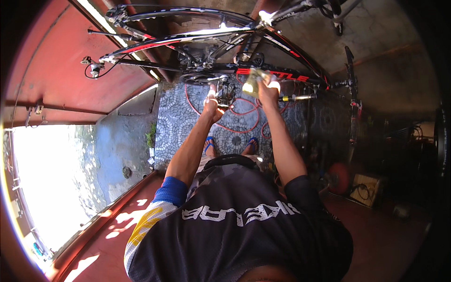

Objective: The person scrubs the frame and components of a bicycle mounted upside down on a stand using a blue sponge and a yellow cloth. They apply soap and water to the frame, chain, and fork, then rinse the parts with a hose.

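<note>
A black bicycle frame (293, 55) with red and white markings stands across the area in front of me. Below its lower tube, my left hand (214, 104) is closed on a black pedal (227, 93) beside the crank. The pedal hides some of the fingers. To the right, my right hand (268, 90) grips a pale yellow-green rag (252, 83), which is bunched up and partly blurred. This rag is close to the frame's red-marked tube, and I cannot tell whether they touch.
A thin red hose (257, 123) loops over the patterned tile floor (176, 127). A yellow-and-black tool-like rod (298, 97) lies right of my right hand. Farther right are an upright dark bar (353, 103) and a cardboard box (365, 190). A red metal wall (56, 56) stands left.
</note>
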Tool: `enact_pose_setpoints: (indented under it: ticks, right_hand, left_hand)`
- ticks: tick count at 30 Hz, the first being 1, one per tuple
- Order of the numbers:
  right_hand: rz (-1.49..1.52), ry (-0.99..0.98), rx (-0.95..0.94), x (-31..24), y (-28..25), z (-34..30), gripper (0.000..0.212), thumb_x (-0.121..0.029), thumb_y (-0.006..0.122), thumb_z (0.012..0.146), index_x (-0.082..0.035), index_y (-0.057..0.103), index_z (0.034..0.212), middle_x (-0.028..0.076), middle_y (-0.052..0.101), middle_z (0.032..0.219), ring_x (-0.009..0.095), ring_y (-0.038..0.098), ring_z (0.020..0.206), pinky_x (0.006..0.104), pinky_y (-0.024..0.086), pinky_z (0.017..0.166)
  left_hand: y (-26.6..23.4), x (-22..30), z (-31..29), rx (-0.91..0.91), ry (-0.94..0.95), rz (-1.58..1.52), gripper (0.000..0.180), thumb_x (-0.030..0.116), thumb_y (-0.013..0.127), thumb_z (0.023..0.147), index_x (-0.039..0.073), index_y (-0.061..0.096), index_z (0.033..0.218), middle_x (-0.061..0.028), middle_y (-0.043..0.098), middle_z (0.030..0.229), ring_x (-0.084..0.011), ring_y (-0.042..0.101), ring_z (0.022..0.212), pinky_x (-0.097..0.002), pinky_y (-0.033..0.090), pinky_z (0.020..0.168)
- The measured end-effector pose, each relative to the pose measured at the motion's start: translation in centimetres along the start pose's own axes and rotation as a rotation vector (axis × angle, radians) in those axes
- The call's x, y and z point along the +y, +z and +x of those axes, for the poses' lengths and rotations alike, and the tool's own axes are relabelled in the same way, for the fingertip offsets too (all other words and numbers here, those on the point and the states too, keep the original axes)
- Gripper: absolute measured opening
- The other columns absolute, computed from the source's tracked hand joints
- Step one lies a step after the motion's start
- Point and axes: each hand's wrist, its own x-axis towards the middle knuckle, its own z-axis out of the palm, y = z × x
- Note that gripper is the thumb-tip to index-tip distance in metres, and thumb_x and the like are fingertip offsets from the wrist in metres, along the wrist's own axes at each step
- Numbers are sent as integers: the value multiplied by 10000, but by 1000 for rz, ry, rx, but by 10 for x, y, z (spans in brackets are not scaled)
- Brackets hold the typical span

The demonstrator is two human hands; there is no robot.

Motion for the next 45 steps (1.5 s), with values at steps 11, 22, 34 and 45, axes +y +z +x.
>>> enact_pose_setpoints:
  ticks: [11, 22, 34, 45]
  right_hand:
    - [-555, -180, -253, 23, 57, -36, 274, -177, 720, 785, -51, 657, 1021, 214, 714, 903, 408, 699, 866, 472, 557, 741]
    - [-1187, -781, -921, -5, 26, -25, 204, -199, 624, 838, -72, 743, 944, 128, 738, 1040, 296, 725, 950, 414, 600, 804]
    - [-794, 131, -620, -48, 24, -54, 435, -389, 650, 788, -10, 740, 983, 267, 717, 999, 402, 711, 934, 468, 555, 822]
    - [-118, -95, -286, 10, -69, -56, 327, -124, 704, 819, -21, 673, 1128, 83, 720, 1022, 139, 658, 906, 308, 525, 803]
  left_hand:
    - [-6, -20, 11, 8, 278, 366, 452, 304, 365, 1095, 0, 507, 1399, -140, 544, 1407, -209, 532, 1221, -320, 455, 1004]
    - [3, -33, 15, 61, 378, 269, 471, 378, 439, 1087, 5, 525, 1362, -91, 624, 1265, -201, 610, 1079, -328, 501, 925]
    - [-11, -50, 27, 95, 167, 26, 639, 626, 420, 1024, 49, 630, 1197, -114, 695, 1052, -240, 687, 888, -385, 574, 763]
    - [-13, -18, 24, 223, 150, 179, 526, 628, 406, 1028, 207, 635, 1245, 0, 725, 1036, -176, 679, 820, -342, 508, 579]
